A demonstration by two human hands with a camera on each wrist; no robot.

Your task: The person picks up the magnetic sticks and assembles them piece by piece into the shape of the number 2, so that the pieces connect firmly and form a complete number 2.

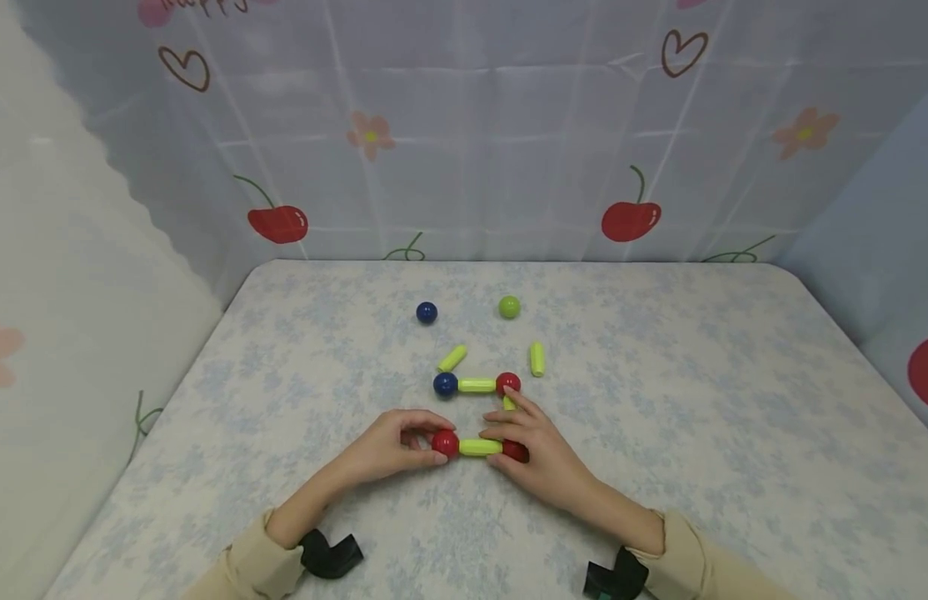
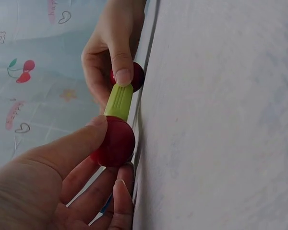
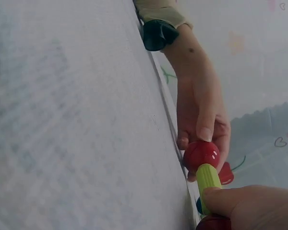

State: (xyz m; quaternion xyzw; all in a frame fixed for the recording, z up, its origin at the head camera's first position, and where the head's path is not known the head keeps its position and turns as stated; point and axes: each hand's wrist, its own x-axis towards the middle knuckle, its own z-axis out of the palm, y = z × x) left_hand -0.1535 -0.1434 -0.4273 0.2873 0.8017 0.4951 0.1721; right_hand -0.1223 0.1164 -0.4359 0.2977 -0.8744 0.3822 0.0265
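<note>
My left hand (image 1: pixel 389 446) pinches a red ball (image 1: pixel 445 443) between thumb and fingers. A yellow-green rod (image 1: pixel 479 447) joins that ball to a second red ball (image 1: pixel 516 451), which my right hand (image 1: pixel 542 454) grips and partly covers. From there another yellow-green rod (image 1: pixel 508 403), mostly behind the right fingers, leads away to a third red ball (image 1: pixel 508 383), where a right fingertip overlaps it. A further rod (image 1: pixel 476 385) links this ball to a blue ball (image 1: pixel 445 384). In the left wrist view, my left thumb lies against the near red ball (image 2: pixel 116 143).
Beyond the joined pieces lie two loose yellow-green rods, a slanted one (image 1: pixel 452 358) and an upright-looking one (image 1: pixel 537 359). Farther back sit a loose blue ball (image 1: pixel 426 312) and a green ball (image 1: pixel 509 307). A printed curtain (image 1: pixel 494 167) hangs behind the patterned table (image 1: pixel 696 400).
</note>
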